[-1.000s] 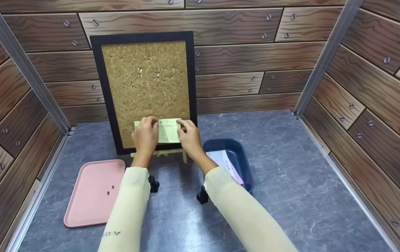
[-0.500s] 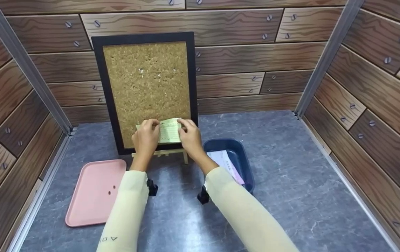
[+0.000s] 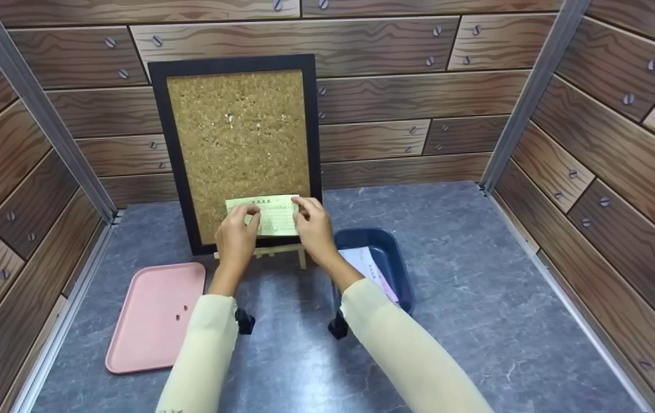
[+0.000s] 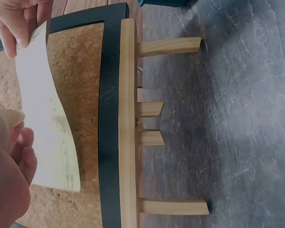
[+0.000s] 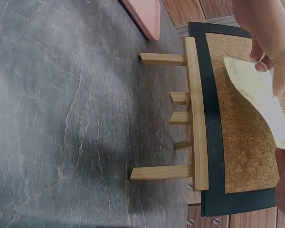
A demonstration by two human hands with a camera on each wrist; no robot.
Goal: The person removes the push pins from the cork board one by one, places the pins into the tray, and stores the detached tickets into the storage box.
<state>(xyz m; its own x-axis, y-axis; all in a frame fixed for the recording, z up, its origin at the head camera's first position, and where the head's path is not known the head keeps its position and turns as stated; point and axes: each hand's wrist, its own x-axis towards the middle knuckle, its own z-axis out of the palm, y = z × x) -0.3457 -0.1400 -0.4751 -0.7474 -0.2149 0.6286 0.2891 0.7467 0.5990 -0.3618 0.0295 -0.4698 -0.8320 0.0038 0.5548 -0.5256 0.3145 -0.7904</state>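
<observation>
A pale green printed paper slip [image 3: 277, 222] lies across the lower part of a black-framed cork board [image 3: 241, 155]. My right hand [image 3: 312, 228] pinches its right edge near the top corner. In front of the slip's left half is my left hand [image 3: 237, 234], fingers curled and fingertips close together at the paper. From the right wrist view I cannot tell whether those fingertips pinch something small. The slip [image 4: 47, 118] bows in a wave, its lower edge off the cork in the left wrist view. A wooden easel [image 4: 128, 118] supports the board.
A pink tray [image 3: 144, 321] with two small brown pieces [image 3: 181, 312] sits at left. To the right, partly behind my right forearm, a dark blue bin [image 3: 399, 258] contains white and pink papers [image 3: 365, 261]. Wood-patterned walls [image 3: 385, 97] enclose the grey marbled surface [image 3: 476, 287].
My left hand has slid down from the slip's top edge, uncovering its upper left part and heading. The slip has shifted slightly right; my right hand keeps its pinch.
</observation>
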